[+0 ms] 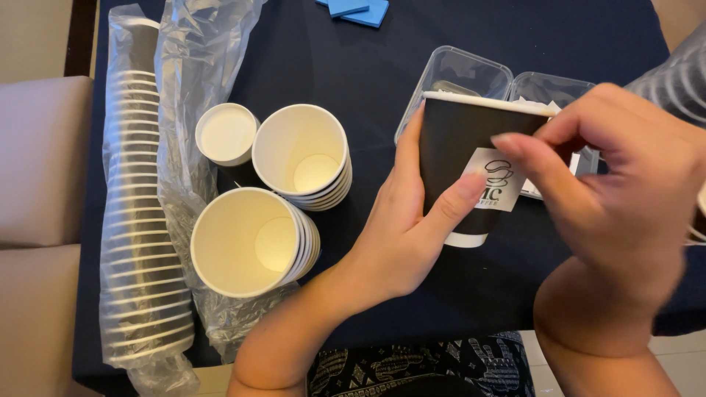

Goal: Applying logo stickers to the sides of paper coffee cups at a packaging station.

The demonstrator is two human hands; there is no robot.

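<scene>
My left hand grips a black paper cup with a white rim, holding it upright over the table with the thumb on its front. A white square sticker with a dark cup drawing sits on the cup's side. My right hand comes in from the right, its fingers pinched at the cup's rim and its index finger lying across the sticker's upper edge.
Two short stacks of white-lined paper cups lie left of centre beside a single cup. A long plastic-wrapped sleeve of cups runs along the left edge of the dark blue tablecloth. Clear plastic containers stand behind the held cup.
</scene>
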